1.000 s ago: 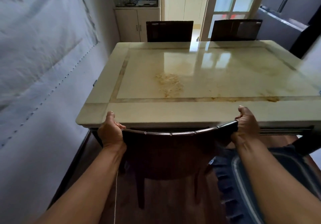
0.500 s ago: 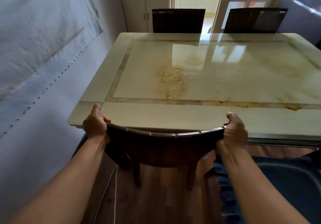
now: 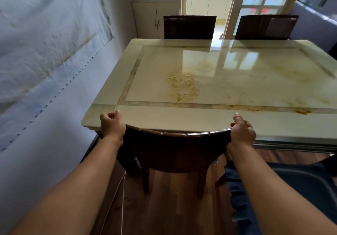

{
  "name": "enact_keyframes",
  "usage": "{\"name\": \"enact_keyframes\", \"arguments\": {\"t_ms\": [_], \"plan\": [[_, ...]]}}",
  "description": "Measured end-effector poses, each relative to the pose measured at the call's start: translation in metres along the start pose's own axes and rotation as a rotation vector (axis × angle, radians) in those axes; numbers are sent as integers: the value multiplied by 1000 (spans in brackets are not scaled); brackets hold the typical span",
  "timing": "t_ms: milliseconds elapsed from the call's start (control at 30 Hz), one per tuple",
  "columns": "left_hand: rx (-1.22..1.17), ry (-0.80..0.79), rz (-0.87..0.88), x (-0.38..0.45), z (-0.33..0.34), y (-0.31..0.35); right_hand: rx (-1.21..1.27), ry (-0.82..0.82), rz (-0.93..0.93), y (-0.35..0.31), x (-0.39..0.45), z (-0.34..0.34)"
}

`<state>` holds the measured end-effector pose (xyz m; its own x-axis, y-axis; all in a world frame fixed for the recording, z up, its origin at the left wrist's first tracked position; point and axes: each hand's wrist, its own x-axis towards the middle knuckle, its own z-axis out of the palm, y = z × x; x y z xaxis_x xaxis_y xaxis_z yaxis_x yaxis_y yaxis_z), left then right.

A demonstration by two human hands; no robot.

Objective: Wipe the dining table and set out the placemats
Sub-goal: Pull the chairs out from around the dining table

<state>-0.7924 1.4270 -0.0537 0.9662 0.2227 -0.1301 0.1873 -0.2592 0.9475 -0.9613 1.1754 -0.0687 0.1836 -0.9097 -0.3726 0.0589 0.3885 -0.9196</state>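
The cream marble dining table (image 3: pixel 228 119) fills the middle of the view, with a patch of yellow crumbs (image 3: pixel 184 86) left of centre and an orange smear (image 3: pixel 302 111) near the front right. A dark wooden chair (image 3: pixel 175 149) stands against the table's near edge. My left hand (image 3: pixel 112 125) grips the left end of its curved top rail. My right hand (image 3: pixel 241 130) grips the right end. No cloth or placemat is in view.
Two dark chairs (image 3: pixel 189 27) (image 3: pixel 265 27) stand at the far side. A sheet-covered wall (image 3: pixel 45 70) runs close along the left. A blue-cushioned seat (image 3: pixel 300 185) is at my lower right. A cabinet (image 3: pixel 156 18) and a glass door (image 3: pixel 264 3) lie beyond.
Both hands stay on the chair's top rail. The chair back has gone forward, with the top rail now overlapping the table edge, and my view has shifted slightly.
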Motion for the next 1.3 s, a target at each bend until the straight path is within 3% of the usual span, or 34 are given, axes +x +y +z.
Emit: {"name": "enact_keyframes", "arguments": {"t_ms": [167,300,367,467,567,700,933,1300], "plan": [[102,-10,20,-24,-3,2,-123,-111,-35,-6,0,-6],[201,31,185,-59,-2,6,-314,-201,-256,-14,-16,-18],[181,-18,288,-85,0,11,-280,-249,-364,-19,-32,-26],[20,-212,348,-124,3,18,-162,-334,-479,-29,-60,-41],[-127,-411,378,-175,-2,22,-63,-301,-545,-36,-95,-69],[-250,-557,381,-238,-15,23,-8,-259,-522,-43,-135,-113],[-378,-752,350,-342,-22,25,-51,-158,-575,-58,-175,-200],[-419,-1033,264,-510,-3,2,-9,-61,-628,-101,-169,-346]]}}
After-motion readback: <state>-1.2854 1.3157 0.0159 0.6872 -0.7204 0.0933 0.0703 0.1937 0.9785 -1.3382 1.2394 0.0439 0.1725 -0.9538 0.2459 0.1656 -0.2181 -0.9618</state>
